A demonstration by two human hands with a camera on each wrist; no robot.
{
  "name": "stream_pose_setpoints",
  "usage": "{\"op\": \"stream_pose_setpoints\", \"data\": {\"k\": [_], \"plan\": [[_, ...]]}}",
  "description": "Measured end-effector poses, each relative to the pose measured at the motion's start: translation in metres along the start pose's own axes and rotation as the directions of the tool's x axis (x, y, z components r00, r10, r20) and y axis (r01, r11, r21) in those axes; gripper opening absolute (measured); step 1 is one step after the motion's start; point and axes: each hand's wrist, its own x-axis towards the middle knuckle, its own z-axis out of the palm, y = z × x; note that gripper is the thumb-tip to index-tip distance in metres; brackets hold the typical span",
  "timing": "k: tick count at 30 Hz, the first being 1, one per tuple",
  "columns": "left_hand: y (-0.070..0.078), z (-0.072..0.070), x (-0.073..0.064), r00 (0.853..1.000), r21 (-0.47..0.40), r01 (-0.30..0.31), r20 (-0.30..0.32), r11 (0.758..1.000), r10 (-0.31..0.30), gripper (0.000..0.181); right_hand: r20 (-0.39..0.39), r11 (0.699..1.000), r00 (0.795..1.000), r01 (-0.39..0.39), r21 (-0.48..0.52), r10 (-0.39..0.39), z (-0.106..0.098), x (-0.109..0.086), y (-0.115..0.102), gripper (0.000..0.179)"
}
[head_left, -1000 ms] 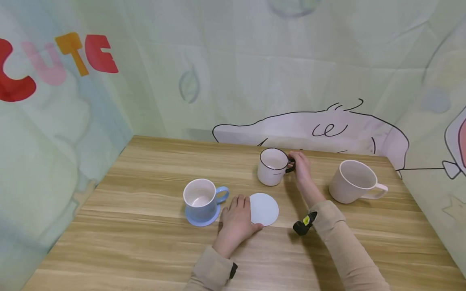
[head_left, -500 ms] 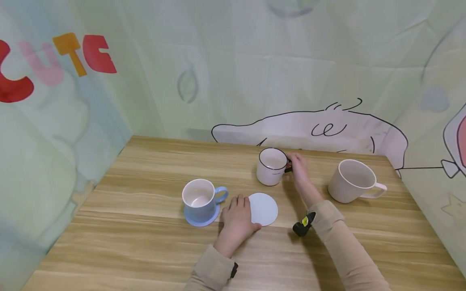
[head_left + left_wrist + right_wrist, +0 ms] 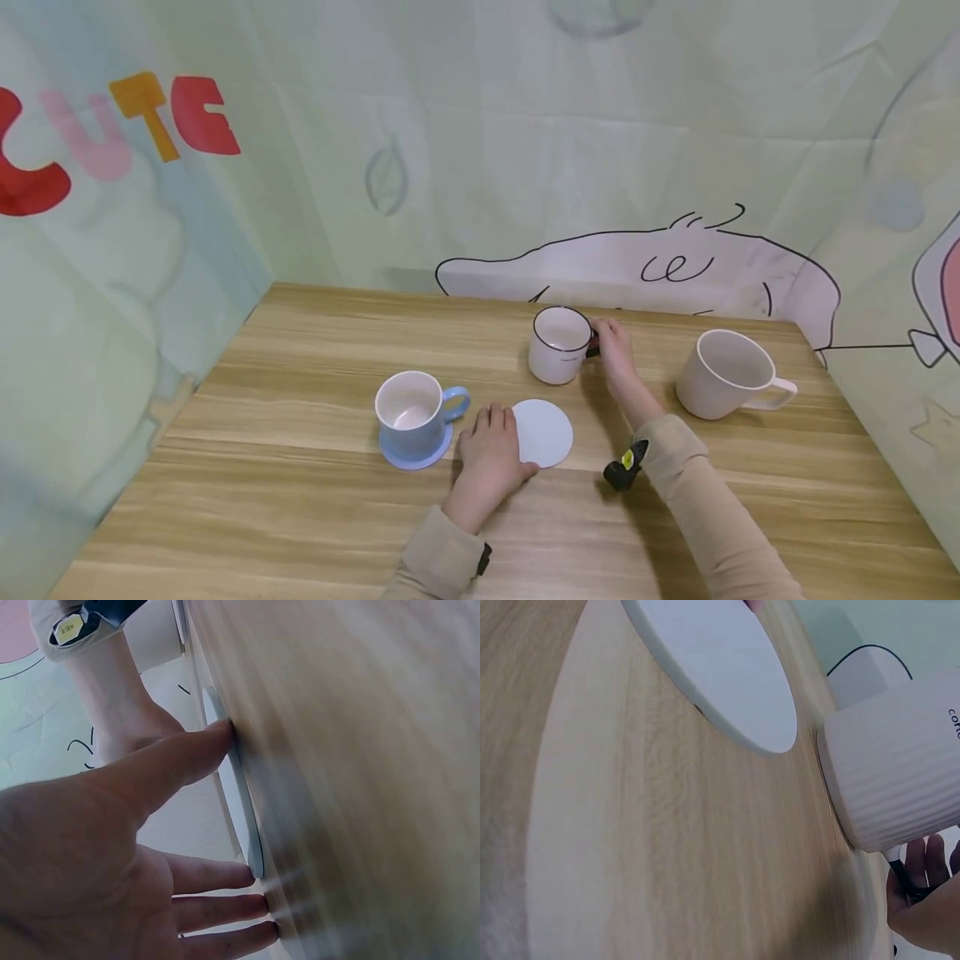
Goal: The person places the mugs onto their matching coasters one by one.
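My left hand (image 3: pixel 489 454) rests on the table against the left side of a round white coaster (image 3: pixel 546 433). In the left wrist view its fingers are fairly straight, with the thumb tip and the index fingertip at the coaster's edge (image 3: pixel 238 799). Behind the coaster stands a white mug (image 3: pixel 557 354) with a black rim, upright on the wood. My right hand (image 3: pixel 617 354) grips the mug's black handle (image 3: pixel 907 881) from the right; the ribbed mug wall (image 3: pixel 896 761) shows in the right wrist view.
To the left, a blue mug (image 3: pixel 412 417) with a white inside stands on a blue coaster (image 3: pixel 415 460). A larger pale mug (image 3: pixel 716 383) stands at the right, its handle pointing right. A printed cloth (image 3: pixel 525 150) hangs behind the wooden table (image 3: pixel 300 517).
The right hand's fingers have settled closer round the black handle. The left hand, the coasters and the mugs have stayed in place; the head view has shifted slightly.
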Motion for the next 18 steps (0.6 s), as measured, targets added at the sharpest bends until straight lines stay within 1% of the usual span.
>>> {"op": "stream_pose_setpoints", "data": {"k": [3, 6, 9, 13, 18], "plan": [[0.0, 0.001, 0.0, 1.0, -0.001, -0.001, -0.002, 1.0, 0.001, 0.091, 0.015, 1.0, 1.0, -0.003, -0.012, 0.003, -0.001, 0.001, 0.001, 0.031], [0.0, 0.001, 0.0, 1.0, -0.006, -0.001, -0.005, 1.0, 0.001, 0.09, 0.04, 1.0, 0.999, -0.014, 0.006, 0.014, -0.003, 0.001, 0.0, 0.026], [0.0, 0.0, -0.001, 1.0, -0.007, -0.002, -0.001, 1.0, 0.002, 0.09, 0.076, 0.997, 0.997, -0.033, 0.066, 0.028, -0.005, -0.002, -0.003, 0.022], [0.0, 0.0, -0.001, 1.0, -0.004, -0.004, 0.002, 1.0, 0.004, 0.09, 0.125, 0.988, 0.992, -0.034, 0.148, 0.015, -0.007, -0.009, -0.013, 0.03], [0.0, 0.0, -0.001, 1.0, -0.007, -0.005, 0.0, 1.0, 0.005, 0.09, 0.159, 0.982, 0.987, -0.037, 0.184, 0.008, -0.007, -0.013, -0.019, 0.033]]}}
